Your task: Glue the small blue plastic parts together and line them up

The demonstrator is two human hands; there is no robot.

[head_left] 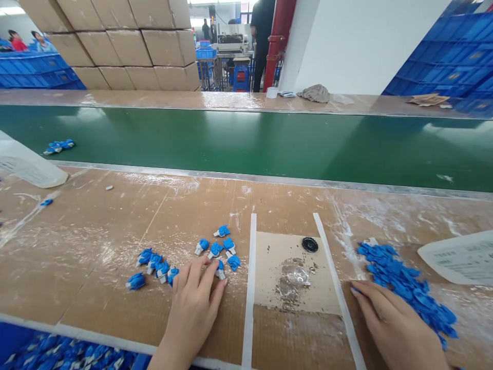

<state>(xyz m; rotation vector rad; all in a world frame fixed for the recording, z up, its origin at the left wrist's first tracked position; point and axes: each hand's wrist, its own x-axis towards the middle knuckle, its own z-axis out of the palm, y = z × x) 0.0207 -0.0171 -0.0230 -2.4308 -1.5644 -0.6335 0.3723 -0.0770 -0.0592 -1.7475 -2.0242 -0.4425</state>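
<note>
My left hand (194, 300) rests palm down on the table, fingers apart, among small blue-and-white pieces. One blue-and-white piece (220, 270) lies by its thumb and index fingertips; whether they touch it I cannot tell. More pieces lie to the left in a loose row (154, 262) and just beyond the fingers (215, 250). On the right, my right hand (393, 321) is closed in a pinch, with a bit of blue showing at its fingertips. Beside it spreads a pile of flat blue plastic pieces (408, 285).
Between my hands, two white strips (250, 288) flank a cardboard patch (269, 246) with a black round part (310, 244) and a clear plastic disc (297, 275). A blue bin (73, 352) of pieces stands front left. Beyond runs a green conveyor belt (231, 139) carrying a small blue cluster (59, 146).
</note>
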